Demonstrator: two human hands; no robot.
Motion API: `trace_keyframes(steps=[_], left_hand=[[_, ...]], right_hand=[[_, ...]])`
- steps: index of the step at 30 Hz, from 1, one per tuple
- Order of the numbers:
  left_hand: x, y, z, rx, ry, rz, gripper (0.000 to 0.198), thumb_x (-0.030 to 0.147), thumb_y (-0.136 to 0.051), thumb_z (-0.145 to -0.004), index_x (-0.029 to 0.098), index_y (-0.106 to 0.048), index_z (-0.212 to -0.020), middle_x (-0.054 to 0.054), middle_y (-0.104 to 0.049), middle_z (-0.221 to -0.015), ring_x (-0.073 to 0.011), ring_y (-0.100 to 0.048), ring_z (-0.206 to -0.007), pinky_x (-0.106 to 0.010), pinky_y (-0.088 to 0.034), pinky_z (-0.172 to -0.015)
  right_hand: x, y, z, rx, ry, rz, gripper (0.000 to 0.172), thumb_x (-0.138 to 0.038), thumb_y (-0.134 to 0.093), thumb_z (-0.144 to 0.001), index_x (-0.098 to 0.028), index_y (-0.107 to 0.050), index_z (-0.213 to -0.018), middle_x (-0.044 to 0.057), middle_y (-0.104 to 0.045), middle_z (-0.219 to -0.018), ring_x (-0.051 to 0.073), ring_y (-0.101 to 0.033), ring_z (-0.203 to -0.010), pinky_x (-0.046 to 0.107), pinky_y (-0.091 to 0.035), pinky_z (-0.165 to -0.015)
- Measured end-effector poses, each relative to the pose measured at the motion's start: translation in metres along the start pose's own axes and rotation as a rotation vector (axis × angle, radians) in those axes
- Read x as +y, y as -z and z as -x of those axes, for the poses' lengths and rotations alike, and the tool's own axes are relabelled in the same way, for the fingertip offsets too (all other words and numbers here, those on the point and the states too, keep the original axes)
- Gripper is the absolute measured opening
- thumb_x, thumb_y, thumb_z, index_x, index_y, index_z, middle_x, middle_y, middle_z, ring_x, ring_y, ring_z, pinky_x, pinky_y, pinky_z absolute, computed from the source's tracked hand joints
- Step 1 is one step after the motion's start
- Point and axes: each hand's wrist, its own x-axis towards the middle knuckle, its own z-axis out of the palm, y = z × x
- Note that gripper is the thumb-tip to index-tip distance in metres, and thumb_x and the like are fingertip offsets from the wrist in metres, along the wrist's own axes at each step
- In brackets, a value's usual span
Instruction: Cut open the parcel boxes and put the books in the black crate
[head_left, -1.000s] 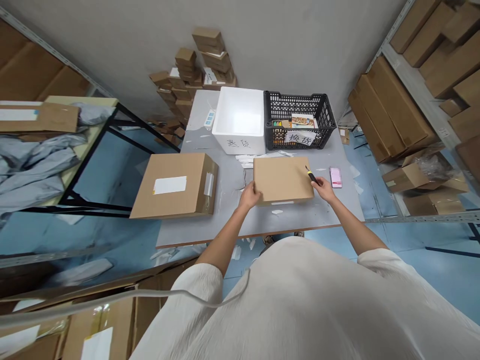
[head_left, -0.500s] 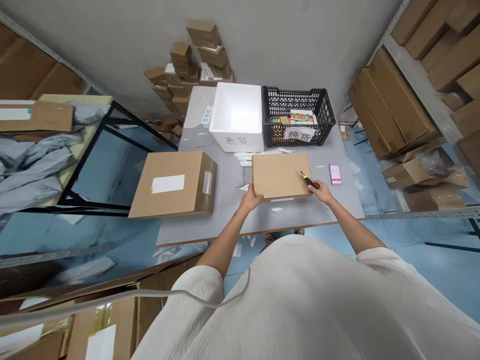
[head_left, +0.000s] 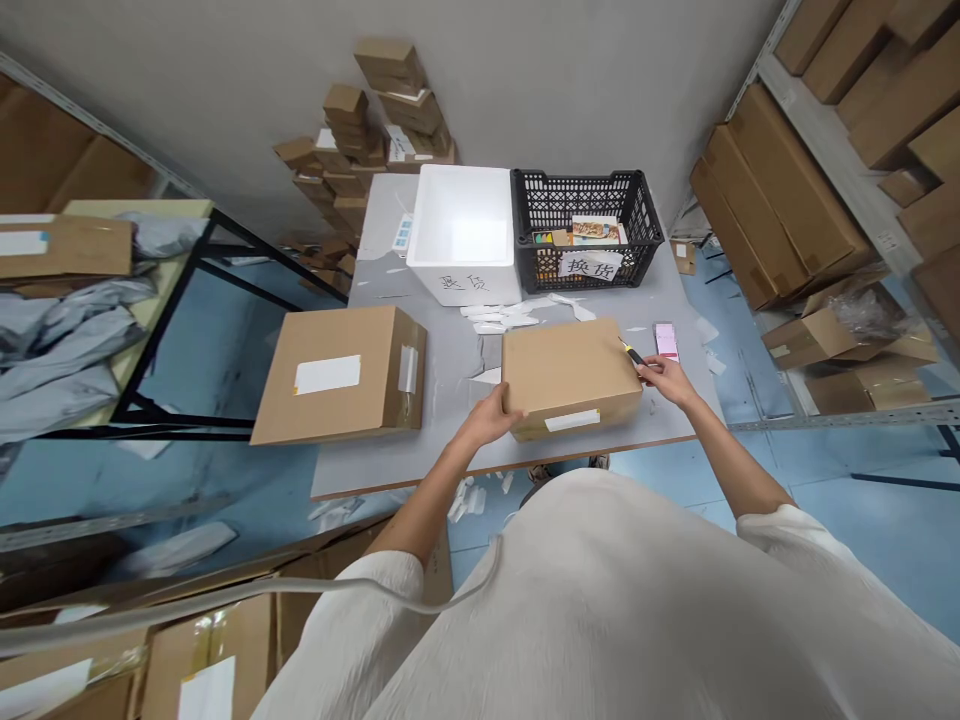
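We see a grey rectangular surface [head_left: 450,400]. On it lie a large labelled brown cardboard box [head_left: 341,373] at the left, a flat brown cardboard box [head_left: 566,370] in front, a white foam box [head_left: 465,235] just beside a black plastic mesh crate [head_left: 585,178] at the back, white paper scraps [head_left: 502,315], and a small pink item [head_left: 665,340] at the right.

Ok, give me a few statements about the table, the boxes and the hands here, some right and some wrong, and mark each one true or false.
1. The right hand holds a yellow and black cutter at the right edge of the flat cardboard box. True.
2. The black basket stands just right of the white foam box. True.
3. The left hand rests on the white foam box. False: it holds the flat cardboard box at its near left corner.
4. The pink item lies inside the black basket. False: it lies on the table, right of the flat cardboard box.
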Motion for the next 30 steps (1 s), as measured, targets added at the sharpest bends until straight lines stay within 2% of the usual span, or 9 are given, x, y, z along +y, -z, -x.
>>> trace_keyframes(steps=[6,10,12,16,19,22,24,27,30], left_hand=[[0.008,0.025,0.005,-0.016,-0.076,0.004,0.072,0.055,-0.080,-0.090,0.023,-0.066,-0.154,-0.006,-0.085,-0.117,-0.0287,-0.080,-0.104,-0.033,-0.059,-0.088],[0.021,0.041,-0.005,0.067,-0.082,-0.046,0.054,0.059,-0.072,-0.096,0.024,-0.076,-0.136,-0.009,-0.085,-0.120,-0.0306,-0.080,-0.109,-0.033,-0.058,-0.088],[0.028,0.048,-0.014,0.140,-0.063,-0.066,0.052,0.060,-0.065,-0.101,0.023,-0.077,-0.136,-0.012,-0.085,-0.126,-0.0342,-0.078,-0.118,-0.036,-0.058,-0.093],[0.040,0.055,-0.034,0.245,-0.034,-0.056,0.054,0.057,-0.057,-0.107,0.022,-0.072,-0.145,-0.017,-0.081,-0.139,-0.0406,-0.073,-0.135,-0.045,-0.057,-0.107],[0.044,0.054,-0.047,0.350,-0.083,-0.010,0.052,0.047,-0.059,-0.107,0.021,-0.065,-0.151,-0.018,-0.077,-0.144,-0.0399,-0.072,-0.134,-0.051,-0.056,-0.115],[0.043,0.048,-0.057,0.460,-0.148,0.069,0.056,0.033,-0.061,-0.104,0.021,-0.055,-0.158,-0.020,-0.066,-0.154,-0.0357,-0.073,-0.127,-0.053,-0.057,-0.116],[0.042,0.042,-0.058,0.524,-0.208,0.091,0.057,0.025,-0.060,-0.101,0.021,-0.052,-0.158,-0.021,-0.058,-0.160,-0.0347,-0.070,-0.131,-0.053,-0.058,-0.115],[0.045,0.030,-0.054,0.623,-0.290,0.002,0.048,0.017,-0.057,-0.100,0.021,-0.058,-0.149,-0.022,-0.053,-0.161,-0.0378,-0.058,-0.146,-0.056,-0.053,-0.120],[0.053,0.017,-0.043,0.580,-0.305,-0.149,0.034,0.018,-0.050,-0.105,0.021,-0.069,-0.134,-0.021,-0.063,-0.147,-0.0401,-0.058,-0.143,-0.059,-0.048,-0.122]], right_hand=[[-0.020,0.009,-0.006,-0.009,-0.005,-0.010,0.051,-0.058,-0.101,-0.079,-0.022,-0.074,-0.102,0.011,-0.087,-0.092,0.027,-0.084,-0.084,0.036,-0.067,-0.076],[-0.026,0.009,-0.018,0.018,0.019,0.030,0.052,-0.062,-0.099,-0.078,-0.022,-0.074,-0.100,0.009,-0.085,-0.088,0.025,-0.081,-0.080,0.037,-0.068,-0.076],[-0.029,0.007,-0.025,0.028,0.059,0.030,0.055,-0.067,-0.096,-0.079,-0.022,-0.075,-0.101,0.009,-0.085,-0.091,0.025,-0.080,-0.084,0.040,-0.070,-0.081],[-0.034,0.001,-0.038,0.065,0.180,0.020,0.062,-0.077,-0.091,-0.077,-0.023,-0.075,-0.106,0.011,-0.083,-0.111,0.030,-0.078,-0.109,0.046,-0.072,-0.089],[-0.034,-0.005,-0.050,0.102,0.248,-0.015,0.068,-0.081,-0.088,-0.076,-0.025,-0.073,-0.111,0.010,-0.079,-0.122,0.032,-0.074,-0.118,0.050,-0.073,-0.094],[-0.030,-0.009,-0.061,0.143,0.296,-0.070,0.073,-0.085,-0.085,-0.079,-0.025,-0.072,-0.117,0.010,-0.076,-0.130,0.030,-0.074,-0.118,0.053,-0.071,-0.102],[-0.027,-0.012,-0.068,0.171,0.310,-0.095,0.076,-0.088,-0.082,-0.079,-0.026,-0.071,-0.122,0.010,-0.075,-0.133,0.029,-0.075,-0.116,0.054,-0.070,-0.105],[-0.024,-0.014,-0.073,0.186,0.313,-0.085,0.079,-0.089,-0.080,-0.080,-0.026,-0.070,-0.126,0.011,-0.077,-0.133,0.030,-0.077,-0.113,0.056,-0.067,-0.107],[-0.027,-0.015,-0.074,0.182,0.323,-0.019,0.079,-0.089,-0.078,-0.082,-0.024,-0.071,-0.127,0.014,-0.078,-0.135,0.031,-0.077,-0.118,0.054,-0.065,-0.110]])
